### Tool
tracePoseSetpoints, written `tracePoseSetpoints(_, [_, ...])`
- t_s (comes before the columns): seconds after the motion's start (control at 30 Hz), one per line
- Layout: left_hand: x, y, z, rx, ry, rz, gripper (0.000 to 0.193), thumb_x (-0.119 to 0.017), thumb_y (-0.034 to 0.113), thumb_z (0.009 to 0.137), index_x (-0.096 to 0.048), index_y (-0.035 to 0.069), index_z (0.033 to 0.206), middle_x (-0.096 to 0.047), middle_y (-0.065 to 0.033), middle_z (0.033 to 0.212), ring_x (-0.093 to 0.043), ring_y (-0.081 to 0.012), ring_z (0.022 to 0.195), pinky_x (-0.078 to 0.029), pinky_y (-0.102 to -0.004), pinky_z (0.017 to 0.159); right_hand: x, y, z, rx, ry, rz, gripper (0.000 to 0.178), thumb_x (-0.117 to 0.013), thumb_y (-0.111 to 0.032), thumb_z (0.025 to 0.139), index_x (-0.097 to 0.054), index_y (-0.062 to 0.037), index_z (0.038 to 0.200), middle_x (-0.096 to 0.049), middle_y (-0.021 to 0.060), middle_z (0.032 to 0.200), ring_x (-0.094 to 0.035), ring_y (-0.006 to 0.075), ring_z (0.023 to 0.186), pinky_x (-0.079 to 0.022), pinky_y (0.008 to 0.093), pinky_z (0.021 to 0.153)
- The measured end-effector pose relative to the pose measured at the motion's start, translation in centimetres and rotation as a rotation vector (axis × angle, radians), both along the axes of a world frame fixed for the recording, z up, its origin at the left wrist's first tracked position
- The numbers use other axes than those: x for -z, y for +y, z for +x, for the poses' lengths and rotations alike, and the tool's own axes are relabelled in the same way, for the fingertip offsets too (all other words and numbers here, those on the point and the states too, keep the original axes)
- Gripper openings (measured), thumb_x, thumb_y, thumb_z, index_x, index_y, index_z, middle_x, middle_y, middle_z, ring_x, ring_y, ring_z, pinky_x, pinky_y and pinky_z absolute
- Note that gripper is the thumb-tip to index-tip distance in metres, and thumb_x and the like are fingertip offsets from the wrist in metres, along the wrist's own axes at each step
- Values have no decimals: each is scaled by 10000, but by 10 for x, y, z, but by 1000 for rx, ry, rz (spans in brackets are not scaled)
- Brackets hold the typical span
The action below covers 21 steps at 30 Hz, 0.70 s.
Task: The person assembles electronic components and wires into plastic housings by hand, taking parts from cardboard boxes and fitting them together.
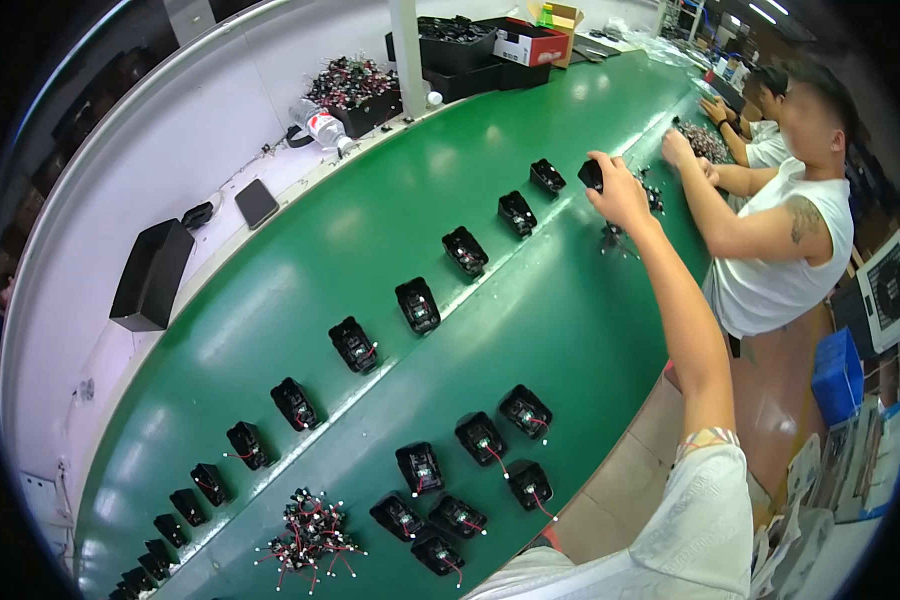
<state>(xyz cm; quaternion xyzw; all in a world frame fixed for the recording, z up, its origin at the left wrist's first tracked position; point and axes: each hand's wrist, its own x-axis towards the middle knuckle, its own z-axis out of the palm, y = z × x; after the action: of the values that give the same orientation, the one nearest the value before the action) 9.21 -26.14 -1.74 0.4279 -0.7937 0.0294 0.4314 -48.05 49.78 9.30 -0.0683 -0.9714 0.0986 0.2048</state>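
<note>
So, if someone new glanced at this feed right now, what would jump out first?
Probably the long green belt with a diagonal row of small black housings running along its middle. Next, the person's right hand, stretched far out and gripping one black housing at the row's far end. A tangle of red and black wired parts lies at the near edge, beside a loose cluster of wired housings.
</note>
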Motion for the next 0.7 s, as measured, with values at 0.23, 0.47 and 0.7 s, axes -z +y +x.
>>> tracePoseSetpoints(0.23, [1, 4, 10, 6, 78, 36, 408, -759, 148, 841, -542, -28, 1138, -619, -217, 1063, -626, -365, 955, -505, -435, 893, 55, 40, -103, 94, -67, -4, 752, -795, -154, 744, -435, -167, 1403, -553, 191, 1268, -571, 400, 1159, -494, 478, 966])
tracePoseSetpoints(0.47, [12, 4, 0, -96, 31, 85, 375, -728, 143, 860, -543, -23, 1141, -629, -218, 1068, -633, -366, 972, -507, -436, 894, 74, 75, -114, 69, -1, 45, 892, -800, -154, 752, -292, -61, 1480, -461, 249, 1390, -466, 423, 1280, -441, 467, 1036])
tracePoseSetpoints(0.7, [-12, 2, -4, -40, 127, 168, 308, -678, 173, 899, -581, -59, 1077, -629, -208, 1050, -627, -322, 957, -500, -412, 912, -11, -59, 51, -483, -133, -286, 678, -756, -219, 797, -459, -38, 1379, -483, 191, 1381, -535, 321, 1201, -475, 420, 960])
